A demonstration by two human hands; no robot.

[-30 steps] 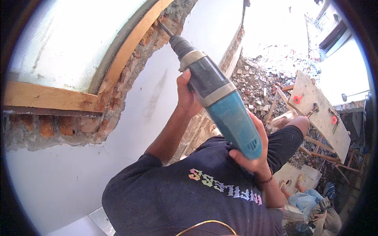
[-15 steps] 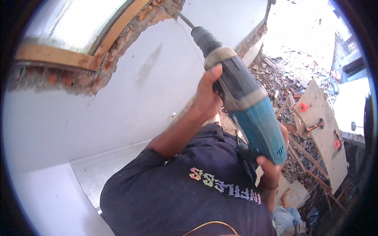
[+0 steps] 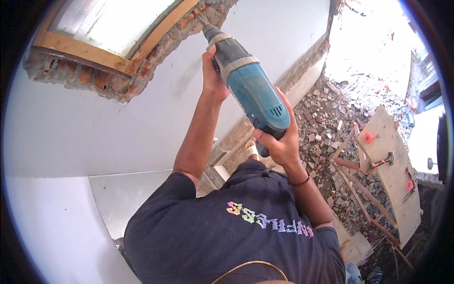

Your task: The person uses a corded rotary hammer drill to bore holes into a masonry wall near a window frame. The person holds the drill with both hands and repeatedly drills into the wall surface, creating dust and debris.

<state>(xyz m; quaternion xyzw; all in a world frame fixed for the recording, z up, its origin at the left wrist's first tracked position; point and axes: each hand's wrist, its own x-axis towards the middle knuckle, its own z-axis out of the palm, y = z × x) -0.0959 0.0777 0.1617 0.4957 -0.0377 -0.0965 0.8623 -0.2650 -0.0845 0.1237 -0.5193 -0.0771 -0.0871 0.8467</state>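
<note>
A teal and black rotary hammer drill (image 3: 255, 94) is held up between both my hands, its thin bit angled up into the chipped brick and plaster edge (image 3: 194, 26) beside the wooden window frame (image 3: 158, 33). My left hand (image 3: 213, 75) is closed round the front grip near the chuck. My right hand (image 3: 279, 142) wraps round the rear handle, thumb across the black housing. The white wall (image 3: 123, 137) runs below the broken opening.
A tilted plywood board (image 3: 392, 189) on a timber stand at right carries a hammer (image 3: 380, 161) and orange discs (image 3: 369, 138). Broken rubble (image 3: 314, 132) covers the ground. A pale metal panel (image 3: 127, 199) lies lower left. Part of another person (image 3: 352, 273) shows at lower right.
The drill and my hands sit higher and further left in view than half a second ago, with the bit again at the chipped edge. More of the other person is hidden.
</note>
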